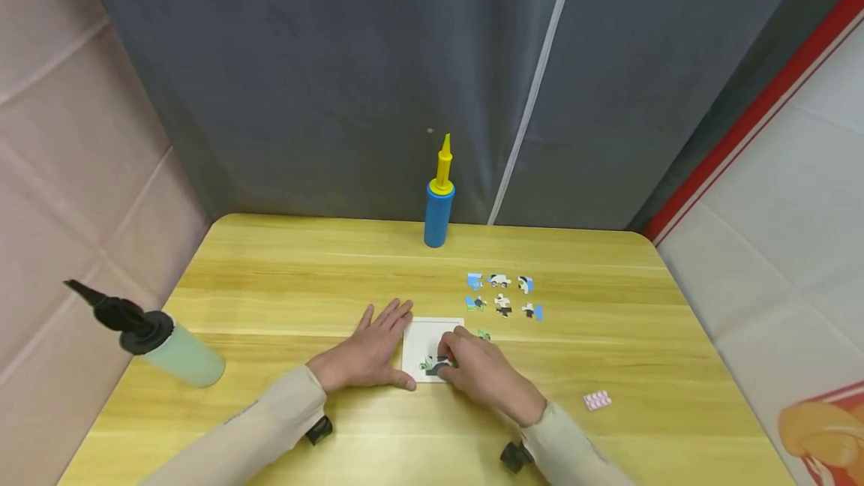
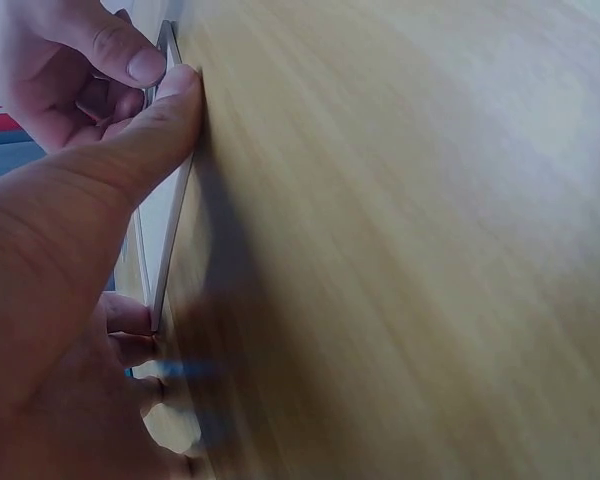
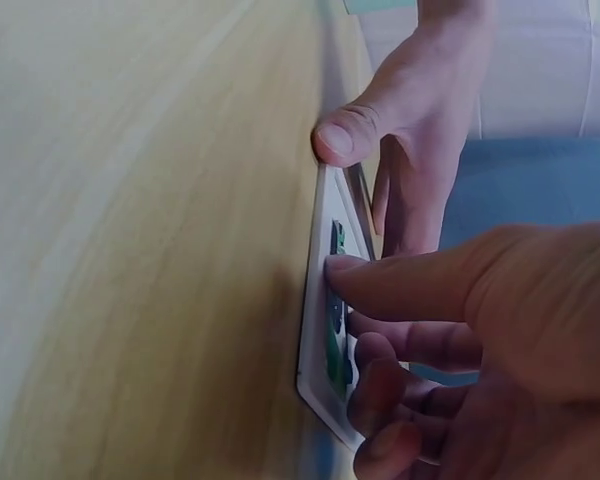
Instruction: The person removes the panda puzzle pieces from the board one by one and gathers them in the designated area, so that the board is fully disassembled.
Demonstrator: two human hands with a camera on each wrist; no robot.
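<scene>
A white square puzzle tray (image 1: 418, 332) lies flat on the wooden table, with green, black and white puzzle pieces (image 1: 427, 366) along its lower part. My left hand (image 1: 367, 351) rests with fingers spread at the tray's left side. Its thumb (image 2: 175, 95) lies on the near left corner. Over the tray's lower right, my right hand (image 1: 482, 370) bends its fingers and pinches a puzzle piece (image 3: 337, 310) between thumb and fingers, low against the tray surface. That hand hides much of this piece and the tray's right part.
Several loose puzzle pieces (image 1: 502, 304) lie beyond the tray to the right, and a green piece (image 1: 484, 334) sits near its right edge. A blue and yellow pump (image 1: 439, 212) stands at the back, a pale green pump (image 1: 185, 355) at left. A pink block (image 1: 597, 400) lies at right.
</scene>
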